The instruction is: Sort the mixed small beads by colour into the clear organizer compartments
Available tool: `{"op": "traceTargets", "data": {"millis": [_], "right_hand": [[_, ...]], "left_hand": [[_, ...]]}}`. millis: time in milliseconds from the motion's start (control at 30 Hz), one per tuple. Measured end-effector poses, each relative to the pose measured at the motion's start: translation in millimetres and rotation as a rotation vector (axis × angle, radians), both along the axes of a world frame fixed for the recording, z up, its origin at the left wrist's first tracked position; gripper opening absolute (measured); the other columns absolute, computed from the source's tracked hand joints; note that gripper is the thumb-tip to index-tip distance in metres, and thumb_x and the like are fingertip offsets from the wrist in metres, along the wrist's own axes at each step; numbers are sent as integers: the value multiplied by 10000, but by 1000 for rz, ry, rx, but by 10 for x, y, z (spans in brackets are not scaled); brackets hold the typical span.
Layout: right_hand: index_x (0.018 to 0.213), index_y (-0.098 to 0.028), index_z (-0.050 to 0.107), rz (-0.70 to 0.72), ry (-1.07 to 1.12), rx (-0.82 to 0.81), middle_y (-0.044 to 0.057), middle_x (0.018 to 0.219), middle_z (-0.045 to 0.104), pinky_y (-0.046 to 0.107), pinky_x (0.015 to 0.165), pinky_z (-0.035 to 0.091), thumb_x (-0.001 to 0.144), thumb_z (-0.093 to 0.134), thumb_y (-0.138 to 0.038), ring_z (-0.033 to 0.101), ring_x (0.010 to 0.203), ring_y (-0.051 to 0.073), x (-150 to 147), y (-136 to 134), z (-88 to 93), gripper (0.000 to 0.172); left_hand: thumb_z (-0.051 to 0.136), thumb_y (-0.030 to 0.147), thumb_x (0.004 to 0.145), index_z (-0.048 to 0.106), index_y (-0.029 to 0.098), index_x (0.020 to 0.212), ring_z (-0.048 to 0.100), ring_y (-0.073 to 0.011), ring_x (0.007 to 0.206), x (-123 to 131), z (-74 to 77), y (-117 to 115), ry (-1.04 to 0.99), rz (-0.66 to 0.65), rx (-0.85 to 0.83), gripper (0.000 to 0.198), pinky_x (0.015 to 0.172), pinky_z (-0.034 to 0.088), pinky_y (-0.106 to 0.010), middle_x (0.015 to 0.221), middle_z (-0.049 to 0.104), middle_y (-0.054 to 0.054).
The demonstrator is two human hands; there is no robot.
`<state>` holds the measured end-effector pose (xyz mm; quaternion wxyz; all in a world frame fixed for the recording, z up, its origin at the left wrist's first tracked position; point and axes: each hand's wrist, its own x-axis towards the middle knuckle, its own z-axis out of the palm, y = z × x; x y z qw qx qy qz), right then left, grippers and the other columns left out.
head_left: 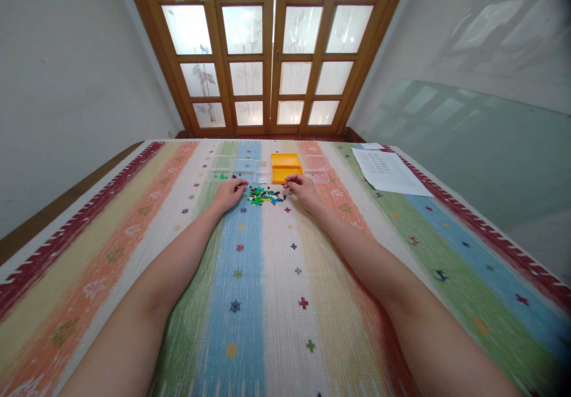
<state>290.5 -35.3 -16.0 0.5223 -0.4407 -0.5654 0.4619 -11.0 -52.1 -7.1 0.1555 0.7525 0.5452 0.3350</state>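
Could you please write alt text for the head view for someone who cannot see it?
The person's left hand and right hand flank a small pile of multicoloured pieces on a striped cloth, just before an orange plastic tray.

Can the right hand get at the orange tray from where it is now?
Probably yes. The right hand lies on the cloth just in front of the orange tray, its fingertips near the front edge, and nothing stands between them.

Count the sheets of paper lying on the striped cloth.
2. A large printed sheet lies at the far right of the cloth, beyond the right hand; a smaller sheet lies just past its far edge. Others may be stacked underneath, unseen.
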Motion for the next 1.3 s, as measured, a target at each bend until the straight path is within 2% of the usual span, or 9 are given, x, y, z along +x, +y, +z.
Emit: {"op": "traceTargets", "data": {"millis": [133, 233, 367, 500, 600, 700, 1000, 1167, 1300], "right_hand": [[939, -208, 613, 45, 57, -28, 25, 880, 707, 258, 662, 525, 737, 698, -368, 715, 810, 174, 4, 14, -7, 271], [921, -214, 602, 32, 3, -15, 20, 870, 697, 260, 658, 522, 778, 655, -376, 699, 775, 163, 10, 2, 6, 223], [919, -204, 654, -9, -308, 130, 22, 857, 707, 297, 713, 525, 847, 567, -278, 665, 744, 168, 20, -55, 32, 135], [1006, -192, 724, -3, -690, 363, 57, 991, 732, 321, 848, 497, 897, 556, -199, 657, 903, 195, 9, -120, 46, 200], [1145, -189, 732, 60, -876, 430, 86, 1078, 714, 307, 878, 482, 946, 556, -203, 645, 977, 204, -13, -147, 46, 266], [1169, -198, 743, 106, -1009, 467, 95, 1070, 695, 304, 899, 470, 975, 531, -185, 629, 1025, 216, -29, -155, 54, 287], [1001, -176, 755, 37, -1063, 435, 103, 1004, 682, 303, 857, 456, 978, 526, -182, 617, 957, 217, -27, -173, 82, 230], [1111, -167, 718, -48, -1045, 417, 116, 1053, 691, 313, 849, 453, 982, 521, -196, 614, 945, 222, -9, -154, 52, 238], [989, -174, 731, -52, -1077, 387, 112, 1001, 686, 307, 806, 449, 951, 546, -184, 607, 897, 219, 12, -150, 61, 189]], "left_hand": [[551, 287, 931, 764, 224, 1130, 668, -235, 882, 4, -17, 5, -4, -3, 4, 299, 853, 511, -358, 992, 769, -65], [555, 287, 926, 767, 226, 1129, 665, -232, 870, 9, -21, 4, -19, 4, -2, 300, 855, 513, -354, 965, 767, -62], [565, 285, 922, 770, 223, 1120, 662, -230, 866, 6, -16, 3, -25, -7, -13, 292, 858, 510, -351, 961, 767, -59], [551, 292, 931, 768, 218, 1131, 664, -235, 887, -3, -30, 14, -4, -14, -4, 304, 867, 509, -358, 976, 766, -65], [557, 294, 928, 770, 222, 1130, 664, -237, 880, -4, -45, 23, 7, -12, 1, 302, 862, 510, -361, 972, 766, -67], [561, 291, 926, 772, 224, 1131, 667, -240, 894, -2, -50, 27, 6, -13, -5, 301, 872, 512, -364, 978, 767, -67], [556, 288, 931, 781, 224, 1108, 668, -250, 911, 0, -34, 19, 32, -26, 11, 293, 887, 511, -378, 997, 764, -72], [566, 277, 928, 787, 235, 1102, 668, -255, 931, 10, -14, 3, 41, -22, 15, 284, 910, 510, -380, 1000, 765, -69], [562, 271, 930, 785, 232, 1105, 670, -253, 926, 6, -31, 14, 43, -32, 27, 286, 911, 508, -386, 1025, 765, -71]]}}
